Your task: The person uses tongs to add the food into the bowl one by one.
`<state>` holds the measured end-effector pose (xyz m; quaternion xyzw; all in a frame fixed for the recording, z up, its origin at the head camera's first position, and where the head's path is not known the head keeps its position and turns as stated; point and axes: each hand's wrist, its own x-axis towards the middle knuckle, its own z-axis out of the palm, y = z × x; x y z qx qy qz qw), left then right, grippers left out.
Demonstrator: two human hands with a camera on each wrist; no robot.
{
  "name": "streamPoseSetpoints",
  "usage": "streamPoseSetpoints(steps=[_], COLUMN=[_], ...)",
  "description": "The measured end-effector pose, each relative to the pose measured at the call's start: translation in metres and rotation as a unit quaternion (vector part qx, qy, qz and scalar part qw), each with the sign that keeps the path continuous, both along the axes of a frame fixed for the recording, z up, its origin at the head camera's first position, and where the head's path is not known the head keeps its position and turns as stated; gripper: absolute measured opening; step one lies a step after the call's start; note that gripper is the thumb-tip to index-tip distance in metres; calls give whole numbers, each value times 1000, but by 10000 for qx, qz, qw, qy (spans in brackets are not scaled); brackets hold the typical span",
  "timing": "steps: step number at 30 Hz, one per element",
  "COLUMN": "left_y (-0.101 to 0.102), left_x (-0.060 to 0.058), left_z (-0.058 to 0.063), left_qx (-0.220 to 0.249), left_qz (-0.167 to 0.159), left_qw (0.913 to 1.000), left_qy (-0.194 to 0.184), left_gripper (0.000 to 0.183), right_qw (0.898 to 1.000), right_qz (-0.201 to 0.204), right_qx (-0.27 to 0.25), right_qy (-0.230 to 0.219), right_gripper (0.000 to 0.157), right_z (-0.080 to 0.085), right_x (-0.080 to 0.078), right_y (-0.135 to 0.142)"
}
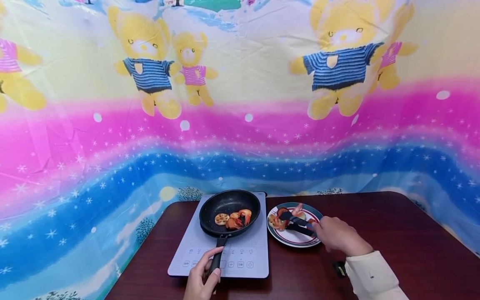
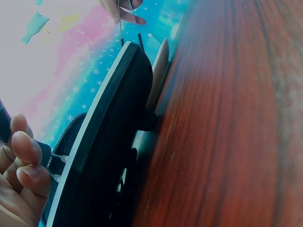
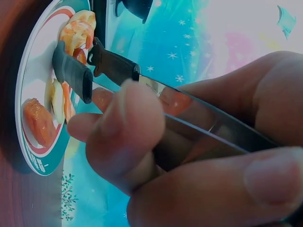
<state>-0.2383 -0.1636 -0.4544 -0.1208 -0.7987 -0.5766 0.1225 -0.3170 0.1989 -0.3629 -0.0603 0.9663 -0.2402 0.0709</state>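
My left hand (image 1: 203, 276) grips the handle (image 1: 215, 263) of a black frying pan (image 1: 213, 203), which sits on a white induction cooktop. Inside the pan lie a lotus root slice (image 1: 221, 219), a shrimp (image 1: 246, 215) and reddish-brown pieces. With my right hand (image 1: 340, 236) I hold metal tongs (image 3: 189, 116) with black tips, fingers and thumb around the arms. The tips reach over a round plate (image 1: 298, 245) to the pan's right, spread apart beside some food (image 3: 78, 30). Whether they touch that food I cannot tell. An orange-brown piece (image 3: 39, 122) lies nearer the plate's edge.
The cooktop (image 1: 181, 248) has touch buttons along its front and stands on a dark red-brown table (image 1: 405, 241). Behind the table hangs a cloth (image 1: 240, 129) printed with bears and snowflakes. A dark band (image 1: 339, 268) shows at my right wrist.
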Motion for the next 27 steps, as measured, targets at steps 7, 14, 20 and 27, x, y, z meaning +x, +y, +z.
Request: streamPoseSetpoints(steps=[7, 14, 20, 27], left_y=[0, -1, 0, 0], left_x=[0, 0, 1, 0], left_z=[1, 1, 1, 0], left_qx=[-21, -24, -30, 2], left_qz=[-41, -51, -28, 11], left_qw=[10000, 9999, 9999, 10000], left_qy=[-83, -150, -137, -21], left_gripper=[43, 43, 43, 43], right_qw=[9999, 9983, 9982, 9989], right_qz=[-30, -128, -32, 196], right_qx=[151, 567, 587, 413], right_qy=[-56, 54, 95, -37], right_gripper=[40, 37, 38, 35], right_z=[-1, -1, 2, 11], right_x=[-1, -2, 0, 5], right_y=[2, 4, 8, 19])
